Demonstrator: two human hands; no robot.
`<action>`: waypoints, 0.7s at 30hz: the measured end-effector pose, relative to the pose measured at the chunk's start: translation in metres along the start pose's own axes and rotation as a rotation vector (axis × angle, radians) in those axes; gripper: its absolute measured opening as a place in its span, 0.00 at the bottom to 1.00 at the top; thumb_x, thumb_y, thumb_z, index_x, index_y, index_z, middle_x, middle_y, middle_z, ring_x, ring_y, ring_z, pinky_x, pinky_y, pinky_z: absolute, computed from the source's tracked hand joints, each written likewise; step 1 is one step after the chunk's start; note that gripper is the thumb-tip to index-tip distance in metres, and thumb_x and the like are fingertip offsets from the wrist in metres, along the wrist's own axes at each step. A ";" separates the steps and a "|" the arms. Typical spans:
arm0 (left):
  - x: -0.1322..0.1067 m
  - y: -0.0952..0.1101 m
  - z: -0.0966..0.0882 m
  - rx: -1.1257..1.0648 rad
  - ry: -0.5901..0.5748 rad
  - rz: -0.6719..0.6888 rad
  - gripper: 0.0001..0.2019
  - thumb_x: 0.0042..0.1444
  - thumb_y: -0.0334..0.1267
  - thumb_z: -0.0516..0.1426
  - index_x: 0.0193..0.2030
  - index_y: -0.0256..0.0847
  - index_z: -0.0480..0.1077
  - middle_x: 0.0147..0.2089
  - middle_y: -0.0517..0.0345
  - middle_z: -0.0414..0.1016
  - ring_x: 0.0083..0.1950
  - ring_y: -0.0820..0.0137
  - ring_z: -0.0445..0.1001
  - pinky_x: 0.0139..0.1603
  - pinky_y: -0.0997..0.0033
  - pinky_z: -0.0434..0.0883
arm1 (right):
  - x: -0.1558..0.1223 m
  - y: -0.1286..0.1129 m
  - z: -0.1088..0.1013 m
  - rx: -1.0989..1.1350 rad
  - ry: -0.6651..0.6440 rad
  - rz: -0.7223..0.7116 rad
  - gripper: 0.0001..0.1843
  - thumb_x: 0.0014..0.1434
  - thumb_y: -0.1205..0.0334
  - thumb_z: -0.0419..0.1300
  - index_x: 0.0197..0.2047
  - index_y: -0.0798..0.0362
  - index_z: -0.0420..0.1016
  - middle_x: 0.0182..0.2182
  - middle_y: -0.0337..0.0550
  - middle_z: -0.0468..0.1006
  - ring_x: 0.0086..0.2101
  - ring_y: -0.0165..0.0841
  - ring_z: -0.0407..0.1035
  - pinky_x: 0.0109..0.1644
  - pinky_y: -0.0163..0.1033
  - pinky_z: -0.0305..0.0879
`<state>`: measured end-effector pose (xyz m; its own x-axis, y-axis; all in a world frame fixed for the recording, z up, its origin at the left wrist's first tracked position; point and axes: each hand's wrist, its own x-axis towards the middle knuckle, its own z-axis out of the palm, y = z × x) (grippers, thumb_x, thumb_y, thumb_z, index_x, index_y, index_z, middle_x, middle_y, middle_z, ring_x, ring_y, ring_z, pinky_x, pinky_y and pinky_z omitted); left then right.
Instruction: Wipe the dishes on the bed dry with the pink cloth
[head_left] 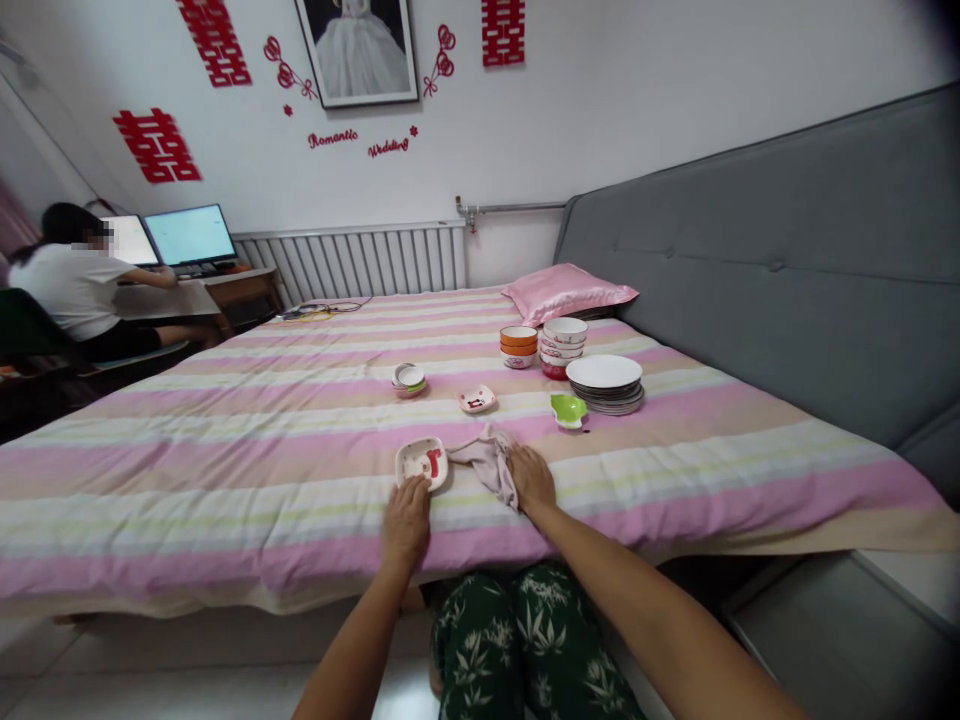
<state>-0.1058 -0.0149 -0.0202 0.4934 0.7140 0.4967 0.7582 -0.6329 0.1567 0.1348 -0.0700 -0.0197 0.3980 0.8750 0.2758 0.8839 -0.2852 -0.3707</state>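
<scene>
My left hand (409, 525) grips the near rim of a small white dish (420, 458) with a red figure on it, which rests on the bed. Bunched under my right hand (534, 478) is a pale pink cloth (491, 462), its fingers closed on it; one end of the cloth reaches toward the dish. Beyond them lies a smaller printed dish (478, 400). A green leaf-shaped dish (568, 410) sits farther right.
Stacked plates (604, 372), white bowls (564, 332) and orange bowls (518, 340) stand at the right, before a pink pillow (568, 292). A small dish stack (409, 378) is left of centre. A grey headboard (772, 260) borders the bed. A person (75, 285) sits at a desk.
</scene>
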 end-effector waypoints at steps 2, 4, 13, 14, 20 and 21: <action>0.000 0.000 0.000 0.002 0.004 -0.001 0.17 0.62 0.34 0.42 0.52 0.42 0.67 0.57 0.49 0.70 0.60 0.61 0.65 0.61 0.54 0.57 | 0.000 0.000 0.001 0.000 0.000 -0.005 0.22 0.66 0.63 0.42 0.58 0.55 0.66 0.59 0.45 0.65 0.59 0.36 0.56 0.63 0.41 0.46; 0.000 0.000 0.000 0.003 0.010 0.001 0.17 0.62 0.34 0.42 0.52 0.42 0.67 0.56 0.49 0.71 0.60 0.61 0.65 0.61 0.55 0.57 | 0.001 0.001 0.002 0.000 0.001 -0.009 0.22 0.66 0.63 0.42 0.58 0.54 0.67 0.59 0.45 0.65 0.59 0.36 0.56 0.63 0.41 0.46; 0.001 -0.002 0.001 0.009 0.032 0.024 0.17 0.62 0.34 0.43 0.51 0.42 0.67 0.55 0.49 0.71 0.59 0.60 0.65 0.60 0.55 0.58 | 0.003 0.001 0.006 -0.001 0.016 -0.006 0.22 0.66 0.63 0.42 0.58 0.53 0.66 0.59 0.45 0.66 0.59 0.35 0.56 0.63 0.41 0.46; 0.000 -0.002 0.001 0.010 0.034 0.027 0.17 0.62 0.34 0.43 0.51 0.42 0.67 0.55 0.49 0.71 0.59 0.60 0.65 0.60 0.55 0.58 | 0.003 0.002 0.007 -0.001 0.019 -0.006 0.22 0.66 0.63 0.42 0.59 0.53 0.66 0.59 0.44 0.66 0.59 0.35 0.56 0.63 0.41 0.46; -0.001 -0.005 0.005 0.024 0.050 0.045 0.16 0.62 0.33 0.44 0.51 0.39 0.67 0.55 0.48 0.71 0.59 0.60 0.65 0.60 0.54 0.58 | 0.004 0.003 0.010 0.005 0.021 -0.005 0.21 0.65 0.63 0.43 0.58 0.54 0.66 0.59 0.45 0.66 0.59 0.35 0.56 0.63 0.42 0.46; -0.001 -0.006 0.006 0.025 0.052 0.049 0.16 0.62 0.32 0.44 0.51 0.39 0.67 0.55 0.48 0.71 0.59 0.60 0.65 0.60 0.54 0.58 | 0.004 0.003 0.010 0.006 0.021 -0.005 0.21 0.65 0.63 0.44 0.58 0.54 0.66 0.59 0.46 0.66 0.59 0.35 0.56 0.63 0.42 0.46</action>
<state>-0.1080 -0.0103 -0.0269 0.5077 0.6655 0.5471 0.7447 -0.6583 0.1098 0.1365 -0.0631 -0.0283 0.3985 0.8679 0.2965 0.8844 -0.2781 -0.3747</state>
